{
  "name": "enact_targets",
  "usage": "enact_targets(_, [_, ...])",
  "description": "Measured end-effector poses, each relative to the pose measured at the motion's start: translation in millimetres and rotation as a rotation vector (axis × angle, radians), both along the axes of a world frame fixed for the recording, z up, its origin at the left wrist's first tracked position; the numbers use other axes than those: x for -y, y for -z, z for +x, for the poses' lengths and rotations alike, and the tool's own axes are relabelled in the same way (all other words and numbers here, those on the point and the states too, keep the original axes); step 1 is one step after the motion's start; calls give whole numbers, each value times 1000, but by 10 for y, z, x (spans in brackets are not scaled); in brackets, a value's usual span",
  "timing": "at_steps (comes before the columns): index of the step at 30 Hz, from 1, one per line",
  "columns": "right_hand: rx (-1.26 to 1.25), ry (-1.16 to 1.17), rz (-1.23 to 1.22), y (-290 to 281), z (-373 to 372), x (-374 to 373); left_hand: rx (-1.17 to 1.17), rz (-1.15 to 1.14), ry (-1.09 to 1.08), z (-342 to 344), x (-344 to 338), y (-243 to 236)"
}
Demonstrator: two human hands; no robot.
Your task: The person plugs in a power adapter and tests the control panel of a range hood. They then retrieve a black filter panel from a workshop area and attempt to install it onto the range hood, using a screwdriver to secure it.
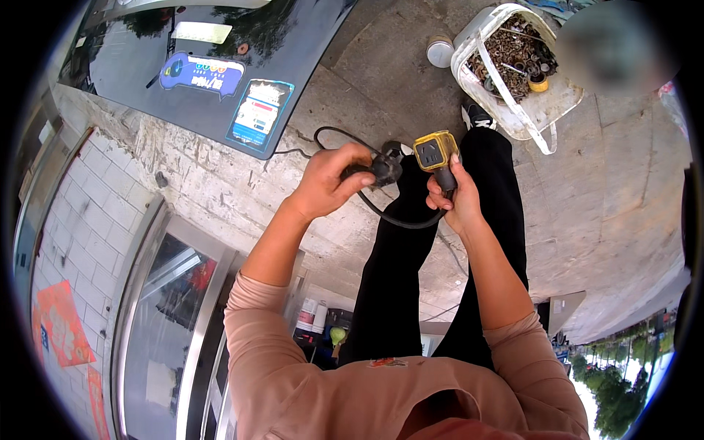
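Held upright over my lap, a yellow-and-black socket (pixel 435 151) has its slotted face turned up. My right hand (pixel 460 194) is closed around its dark handle. To its left, my left hand (pixel 334 176) is closed on a dirty black plug (pixel 386 169), which is apart from the socket. A black cable (pixel 402 222) leaves the handle and curves below both pieces to my left hand. Another loop of cable rises above my left hand, and a thin cord runs toward the dark panel. My fingers partly hide the plug and its cable end.
A dark glossy panel (pixel 293 81) with stickers stands at upper left. By my foot, a dirty white basket (pixel 469 55) holds rusty metal pieces, and a small lidded jar (pixel 440 51) is beside it. A metal-framed glass door (pixel 172 323) is at lower left. Something at upper right is blurred.
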State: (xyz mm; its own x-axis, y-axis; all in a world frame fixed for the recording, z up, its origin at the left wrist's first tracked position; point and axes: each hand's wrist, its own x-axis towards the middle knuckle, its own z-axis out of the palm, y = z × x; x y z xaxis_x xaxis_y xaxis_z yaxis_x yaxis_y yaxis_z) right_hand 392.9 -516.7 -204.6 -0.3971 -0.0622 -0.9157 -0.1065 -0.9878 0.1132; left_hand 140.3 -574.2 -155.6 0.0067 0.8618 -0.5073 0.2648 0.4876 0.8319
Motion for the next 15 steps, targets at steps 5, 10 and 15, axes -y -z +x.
enact_targets(5, [-67,-176,40,-54,-133,109,-134,97,338,12,62,-143])
enact_targets(10, [-153,-263,61,-60,-168,211,-138,180,425,-14,133,-164])
enact_targets(15, [-165,-302,76,-70,-167,224,-166,224,507,-58,160,-187])
